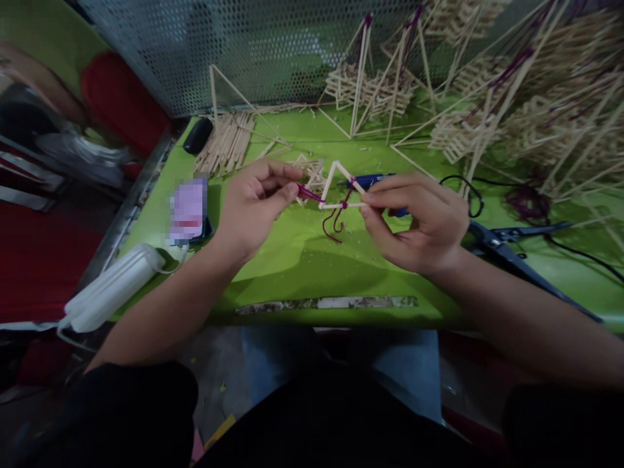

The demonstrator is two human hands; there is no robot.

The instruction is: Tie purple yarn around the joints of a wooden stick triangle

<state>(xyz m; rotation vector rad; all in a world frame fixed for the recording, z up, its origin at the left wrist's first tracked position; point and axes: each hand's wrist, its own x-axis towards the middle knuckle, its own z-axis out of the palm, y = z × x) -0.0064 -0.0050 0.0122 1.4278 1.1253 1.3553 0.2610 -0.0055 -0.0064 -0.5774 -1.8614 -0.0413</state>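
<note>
**Head view: stick triangle pinched between two hands over the green worktop**

A small triangle of pale sticks (pixel 336 188) is held just above the middle of the green worktop (pixel 292 260), its corners bound with purple thread (pixel 334 224) whose loose ends curl down below the lower stick. The left hand (pixel 256 205) pinches the thread at the triangle's left corner between thumb and forefinger, the other fingers curled in. The right hand (pixel 414 221) pinches the right end of the lower stick between thumb and fingertips. Behind the right hand's fingers lies a blue tool (pixel 373 180), partly hidden. To the right, a pair of dark scissors (pixel 511 250) rests on the worktop near a black cable (pixel 468 195). A bundle of loose sticks (pixel 227 143) lies at the far left beside a black oblong object (pixel 197 135). Finished stick frames (pixel 511 104) pile up along the far right against a perforated metal screen (pixel 219 45). A white device (pixel 114 286) sits at the worktop's near left edge.
</note>
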